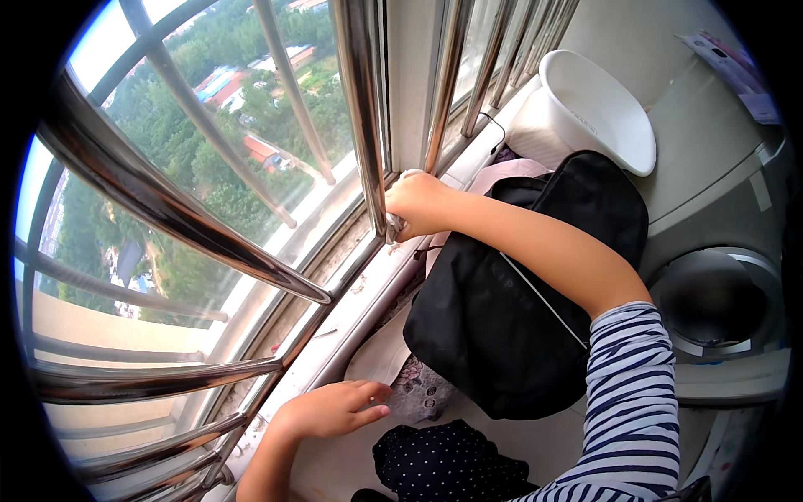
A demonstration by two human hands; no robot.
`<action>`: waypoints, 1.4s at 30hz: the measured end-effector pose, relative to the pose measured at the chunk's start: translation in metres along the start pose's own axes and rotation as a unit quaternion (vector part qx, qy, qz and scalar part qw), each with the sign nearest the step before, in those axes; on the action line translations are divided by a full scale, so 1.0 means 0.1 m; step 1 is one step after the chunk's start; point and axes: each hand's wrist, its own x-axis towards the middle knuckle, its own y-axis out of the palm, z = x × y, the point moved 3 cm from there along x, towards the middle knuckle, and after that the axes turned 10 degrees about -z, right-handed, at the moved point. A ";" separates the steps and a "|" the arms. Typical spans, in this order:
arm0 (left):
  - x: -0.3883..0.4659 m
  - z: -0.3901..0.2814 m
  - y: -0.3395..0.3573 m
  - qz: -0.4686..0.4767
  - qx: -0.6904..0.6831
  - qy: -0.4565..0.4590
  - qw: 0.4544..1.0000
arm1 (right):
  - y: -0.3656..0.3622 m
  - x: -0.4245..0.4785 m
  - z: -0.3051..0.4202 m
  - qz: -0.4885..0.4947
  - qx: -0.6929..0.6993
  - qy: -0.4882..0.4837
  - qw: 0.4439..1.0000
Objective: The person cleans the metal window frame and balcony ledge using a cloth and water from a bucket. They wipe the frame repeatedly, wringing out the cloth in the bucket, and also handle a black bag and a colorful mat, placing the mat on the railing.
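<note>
My right hand is closed around a crumpled whitish cloth, pressed at the foot of an upright metal bar by the window frame. My left hand hangs over the sill's inner edge with fingers apart and nothing in it. The white window sill bears dirt specks. Below my right forearm lies a black bag, with pale pink fabric behind it and a grey floral cloth at its lower left.
Polished metal bars line the window at the left. A white plastic basin stands beyond the bag. A grey front-loading washing machine is at the right. A thin black cord lies across the sill. Dark polka-dot fabric is at the bottom.
</note>
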 end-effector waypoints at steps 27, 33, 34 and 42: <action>-0.47 -0.07 0.26 -0.138 -0.014 0.005 0.990 | 0.18 -0.43 0.58 -0.396 0.024 0.192 0.897; -0.65 -0.01 0.31 -0.131 -0.040 -0.041 0.990 | 0.00 -0.79 0.51 -0.299 0.774 0.473 0.297; -0.65 0.00 0.33 -0.129 -0.040 -0.037 0.990 | 0.03 -0.72 0.42 -0.328 0.793 0.442 0.261; -0.67 -0.23 0.29 -0.119 -0.033 -0.009 0.992 | 0.25 -0.13 -0.12 -0.434 0.815 0.356 0.144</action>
